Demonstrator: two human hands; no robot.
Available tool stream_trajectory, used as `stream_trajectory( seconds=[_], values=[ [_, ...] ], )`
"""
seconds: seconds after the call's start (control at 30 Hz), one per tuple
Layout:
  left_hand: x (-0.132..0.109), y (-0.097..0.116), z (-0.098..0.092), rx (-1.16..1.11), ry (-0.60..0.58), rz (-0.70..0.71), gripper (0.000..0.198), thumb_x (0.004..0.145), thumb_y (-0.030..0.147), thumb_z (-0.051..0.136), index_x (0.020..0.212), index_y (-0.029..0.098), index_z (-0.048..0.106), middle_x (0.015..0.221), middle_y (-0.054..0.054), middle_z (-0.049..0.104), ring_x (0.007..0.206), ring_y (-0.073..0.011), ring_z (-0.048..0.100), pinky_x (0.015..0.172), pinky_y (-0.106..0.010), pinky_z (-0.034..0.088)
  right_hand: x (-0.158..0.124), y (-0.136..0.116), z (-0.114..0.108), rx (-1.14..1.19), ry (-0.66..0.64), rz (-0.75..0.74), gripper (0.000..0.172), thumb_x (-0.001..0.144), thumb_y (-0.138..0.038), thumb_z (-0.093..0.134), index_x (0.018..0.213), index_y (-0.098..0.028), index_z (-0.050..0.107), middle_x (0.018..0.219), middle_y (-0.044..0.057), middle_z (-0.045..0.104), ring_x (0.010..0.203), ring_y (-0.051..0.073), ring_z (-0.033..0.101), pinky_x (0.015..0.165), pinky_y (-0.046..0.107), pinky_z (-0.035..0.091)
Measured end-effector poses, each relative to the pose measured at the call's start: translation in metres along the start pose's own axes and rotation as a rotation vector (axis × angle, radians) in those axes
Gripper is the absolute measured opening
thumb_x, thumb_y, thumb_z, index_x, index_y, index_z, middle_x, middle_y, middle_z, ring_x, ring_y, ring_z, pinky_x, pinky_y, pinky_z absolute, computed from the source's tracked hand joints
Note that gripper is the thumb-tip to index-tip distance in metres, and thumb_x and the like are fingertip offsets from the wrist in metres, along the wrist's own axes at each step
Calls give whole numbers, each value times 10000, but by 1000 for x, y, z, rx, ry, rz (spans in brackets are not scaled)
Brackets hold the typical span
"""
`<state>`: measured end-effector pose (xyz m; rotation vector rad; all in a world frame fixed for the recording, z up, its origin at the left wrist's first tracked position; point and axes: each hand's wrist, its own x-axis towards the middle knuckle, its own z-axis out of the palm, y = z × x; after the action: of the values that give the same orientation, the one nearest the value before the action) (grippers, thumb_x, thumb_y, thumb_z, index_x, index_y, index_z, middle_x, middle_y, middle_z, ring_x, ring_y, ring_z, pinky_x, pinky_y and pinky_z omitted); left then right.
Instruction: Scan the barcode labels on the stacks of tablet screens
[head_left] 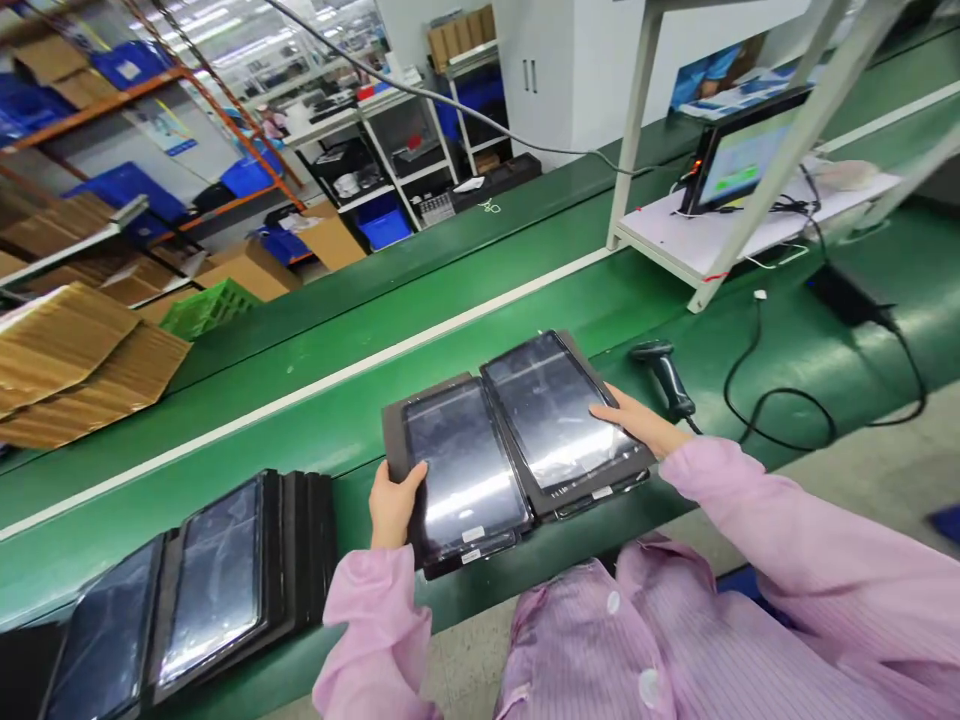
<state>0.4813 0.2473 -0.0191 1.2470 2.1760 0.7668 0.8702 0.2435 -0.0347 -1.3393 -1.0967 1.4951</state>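
Note:
Two black tablets in clear wrap lie side by side at the front edge of the green bench. My left hand [394,503] grips the left edge of the left tablet [461,470], thumb on its screen. My right hand [634,420] rests on the right edge of the right tablet [555,410], its fingers closed over the side. Each tablet seems to lie on top of another one; white labels show at their near ends.
A row of several more black tablets [195,590] leans at the lower left. A handheld barcode scanner [664,372] with a black cable lies right of my hand. A white stand [705,240] carries a lit monitor [742,150]. Cardboard sheets [75,360] lie far left.

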Motion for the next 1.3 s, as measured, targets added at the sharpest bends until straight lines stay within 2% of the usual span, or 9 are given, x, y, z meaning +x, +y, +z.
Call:
stream_trajectory(
  seconds=[0.13,0.3,0.47,0.6,0.8,0.97,1.1,1.2,1.3],
  values=[
    [18,5,0,-118,1,22,575,675,399,719,1162,138,560,1177,-144,629,1075,-273,591,941,-388,439,18,-12,0,7,8,7,585,759,-365,648,1309,-239,492,1303,26,566,1183,274,517,1060,409,360],
    [15,-13,9,-294,-136,29,516,659,340,709,1136,189,582,1174,-109,643,1063,-247,607,933,-362,457,25,15,-4,45,-6,82,610,739,-365,659,1319,-284,492,1270,14,592,1161,272,537,1027,389,408],
    [1,-38,16,-726,-317,-247,466,613,323,731,1046,193,616,1066,-89,684,1013,-241,633,863,-335,503,25,36,-9,106,-3,115,643,746,-400,624,1356,-291,453,1247,1,607,1127,254,566,1008,388,426],
    [-3,-38,15,-781,-309,-285,539,567,352,762,1049,173,599,937,-74,698,892,-251,667,784,-348,532,27,25,-7,139,13,105,643,698,-340,678,1314,-266,505,1198,6,636,1091,257,583,984,380,439],
    [21,-14,4,-789,-286,-255,570,527,297,787,1053,186,597,870,-25,702,796,-225,676,732,-328,540,45,-7,-2,220,17,93,592,684,-249,690,1259,-277,552,1111,-18,676,972,221,632,900,313,480],
    [30,-17,17,-828,-288,-359,369,667,169,665,1029,216,610,791,-1,696,740,-180,681,735,-296,541,59,5,-1,289,58,163,523,721,-207,656,1232,-274,561,1006,-37,704,862,165,657,827,248,503],
    [24,-24,22,-892,-270,-566,176,816,197,534,966,181,624,764,-31,695,728,-178,687,738,-295,546,56,22,-2,342,94,275,336,820,-346,597,1127,-212,620,803,14,717,708,176,664,742,277,538],
    [19,-19,21,-912,-207,-689,189,841,186,500,968,151,636,720,-34,692,701,-174,685,751,-291,547,48,22,0,367,109,371,354,825,-471,593,961,-156,681,615,62,675,554,214,629,641,328,558],
    [17,-10,18,-933,-200,-668,253,822,132,493,1021,173,643,754,-13,706,675,-153,679,747,-269,545,44,14,4,402,131,400,312,849,-452,569,935,-178,690,577,55,662,502,211,606,614,329,560]
  ],
)
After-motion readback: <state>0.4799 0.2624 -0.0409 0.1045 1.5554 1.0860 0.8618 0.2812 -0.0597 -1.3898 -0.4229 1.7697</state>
